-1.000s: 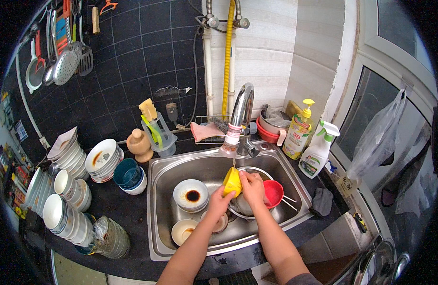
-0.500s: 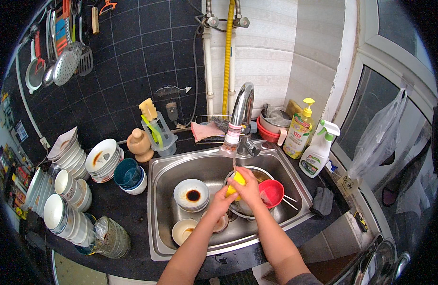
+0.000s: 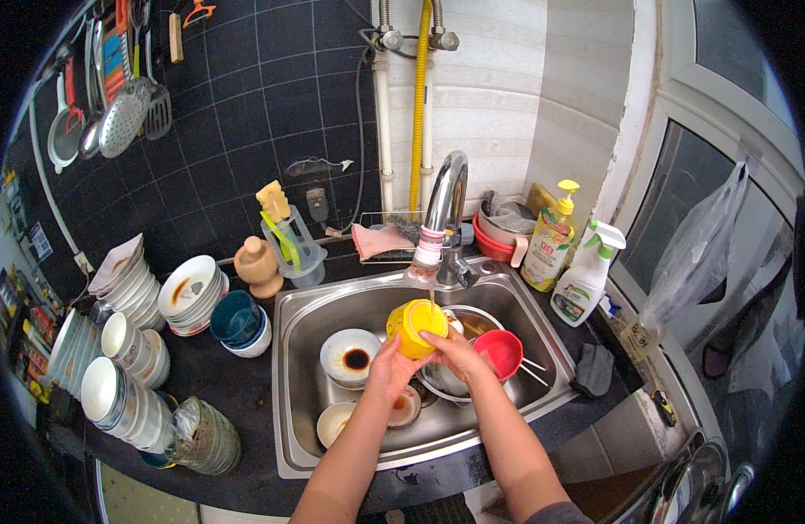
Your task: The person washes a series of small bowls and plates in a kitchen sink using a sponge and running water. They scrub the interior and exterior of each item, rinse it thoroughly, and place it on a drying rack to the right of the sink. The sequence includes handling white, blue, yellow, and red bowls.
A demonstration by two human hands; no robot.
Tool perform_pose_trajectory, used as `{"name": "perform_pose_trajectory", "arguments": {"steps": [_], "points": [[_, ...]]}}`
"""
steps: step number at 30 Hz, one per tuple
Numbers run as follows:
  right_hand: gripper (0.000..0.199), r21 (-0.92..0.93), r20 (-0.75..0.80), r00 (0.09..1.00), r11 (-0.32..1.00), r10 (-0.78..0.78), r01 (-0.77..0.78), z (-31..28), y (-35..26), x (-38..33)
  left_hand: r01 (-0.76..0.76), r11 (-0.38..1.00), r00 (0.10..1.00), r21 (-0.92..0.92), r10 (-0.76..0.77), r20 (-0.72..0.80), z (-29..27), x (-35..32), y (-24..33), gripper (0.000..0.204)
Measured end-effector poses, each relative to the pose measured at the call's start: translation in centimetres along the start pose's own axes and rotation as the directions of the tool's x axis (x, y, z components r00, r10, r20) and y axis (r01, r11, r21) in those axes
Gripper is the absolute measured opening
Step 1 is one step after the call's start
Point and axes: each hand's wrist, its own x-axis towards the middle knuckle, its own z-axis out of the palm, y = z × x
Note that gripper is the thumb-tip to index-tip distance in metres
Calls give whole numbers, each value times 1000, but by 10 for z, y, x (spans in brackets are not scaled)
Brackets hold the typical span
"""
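Observation:
Over the sink (image 3: 299, 327), both hands hold a small yellow bowl (image 3: 411, 325) beneath the tap (image 3: 450, 196); a round rim or foot ring on it faces up. A thin stream of water falls onto the bowl. My left hand (image 3: 392, 368) supports its left and lower side, fingers mostly hidden. My right hand (image 3: 455, 354) grips its lower right side, the thumb lying across the front. Behind my right hand is a round metal pot (image 3: 483, 319) with a red, cup-shaped piece (image 3: 498, 354) at its right side. White bowls (image 3: 350, 354) with dark sauce remains stand left of my hands.
Stacked white dishes (image 3: 188, 293), dark blue bowls (image 3: 236, 319) and a glass jar (image 3: 206, 437) crowd the left counter. A yellow-topped pump bottle (image 3: 549, 240) and a spray bottle (image 3: 586, 275) stand right of the tap. A dark cloth-like lump (image 3: 594, 369) lies at the sink's right edge.
The yellow bowl has turned, so its round face now shows toward me. Both hands have shifted slightly lower and left, and the right hand has moved from over it to its lower right side.

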Motion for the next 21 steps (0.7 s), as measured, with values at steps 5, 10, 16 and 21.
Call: {"name": "perform_pose_trajectory", "arguments": {"steps": [5, 10, 16, 21], "points": [[52, 29, -32, 998, 998, -55, 56, -3, 2, 0, 73, 997, 997, 33, -73, 24, -5, 5, -9, 46], [44, 429, 70, 996, 903, -62, 27, -19, 9, 13, 55, 994, 998, -92, -52, 37, 2, 4, -4, 46], [31, 512, 164, 978, 859, -128, 27, -17, 8, 10, 22, 991, 1000, -129, -23, 0, -3, 5, -2, 48], [30, 539, 30, 981, 830, -193, 147, -16, 8, 9, 212, 966, 964, 147, -182, -195, -14, 9, -11, 51]]}}
